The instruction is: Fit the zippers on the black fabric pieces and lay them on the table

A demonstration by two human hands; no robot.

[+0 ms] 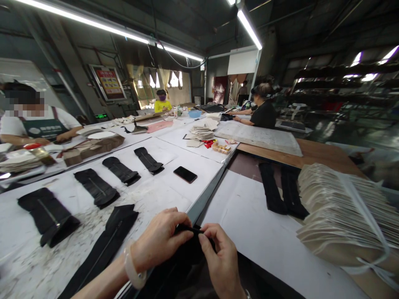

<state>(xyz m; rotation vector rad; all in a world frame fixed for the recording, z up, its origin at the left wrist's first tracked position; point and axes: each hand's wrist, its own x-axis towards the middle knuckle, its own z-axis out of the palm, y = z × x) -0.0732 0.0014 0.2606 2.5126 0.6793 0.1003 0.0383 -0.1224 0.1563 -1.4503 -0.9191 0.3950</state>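
A black fabric piece hangs at the table edge in front of me, its upper edge pinched between the fingers of both hands. My left hand, with a pale bangle at the wrist, grips it with thumb and forefinger. Close beside it, my right hand pinches the same edge. The lower part of the fabric fades into the dark below. Left of my hands lies a long black piece with a zipper. Several shorter black zippered pieces form a row beyond it on the white table.
A phone lies on the table ahead. To the right are two black strips and a tied bundle of beige sheets. Farther off are a pile of pieces and a yellow box. Co-workers sit around the tables.
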